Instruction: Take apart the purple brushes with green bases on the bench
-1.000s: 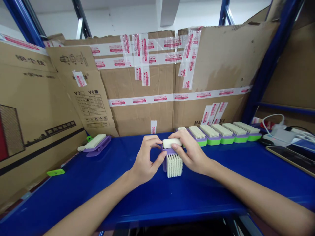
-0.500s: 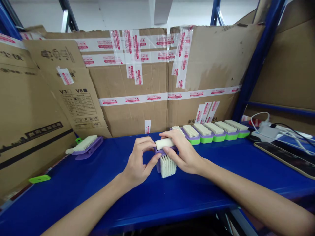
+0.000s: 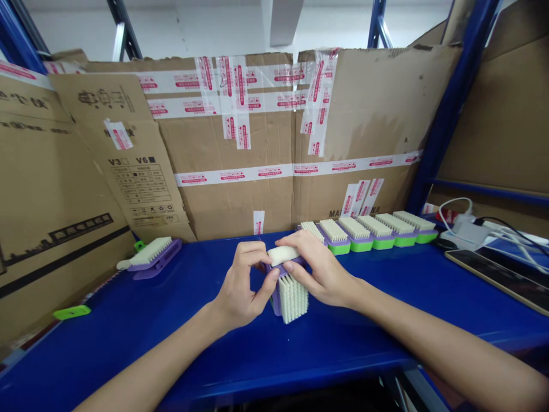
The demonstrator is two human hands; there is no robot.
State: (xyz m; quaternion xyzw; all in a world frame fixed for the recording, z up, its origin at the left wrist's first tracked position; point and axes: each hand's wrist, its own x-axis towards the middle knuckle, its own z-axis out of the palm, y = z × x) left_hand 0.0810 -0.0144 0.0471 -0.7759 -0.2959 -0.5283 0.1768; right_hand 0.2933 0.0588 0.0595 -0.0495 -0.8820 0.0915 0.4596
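Observation:
Between my two hands, over the blue shelf top, is a purple scrubbing brush (image 3: 293,298) with its pale bristles facing me and downward. A smooth off-white block (image 3: 282,255), perhaps a sponge, lies across its upper purple part. My left hand (image 3: 245,280) is closed in a pinch at the left end of the block and the purple edge. With fingers over the block's right end and thumb on its near side, my right hand (image 3: 321,269) grips from the right. My fingers hide parts of the brush body.
Several purple and green brushes (image 3: 377,226) stand bristles up in a row at the back right. Another brush (image 3: 152,254) rests at the left, near a green plastic piece (image 3: 72,312). A phone (image 3: 500,280) and a white charger with cables (image 3: 469,229) lie right. Cardboard (image 3: 240,200) walls the back.
The brush has tipped slightly so more of its bristles show below my hands. The off-white block has shifted a little left and looks more bent. Both hands keep hold.

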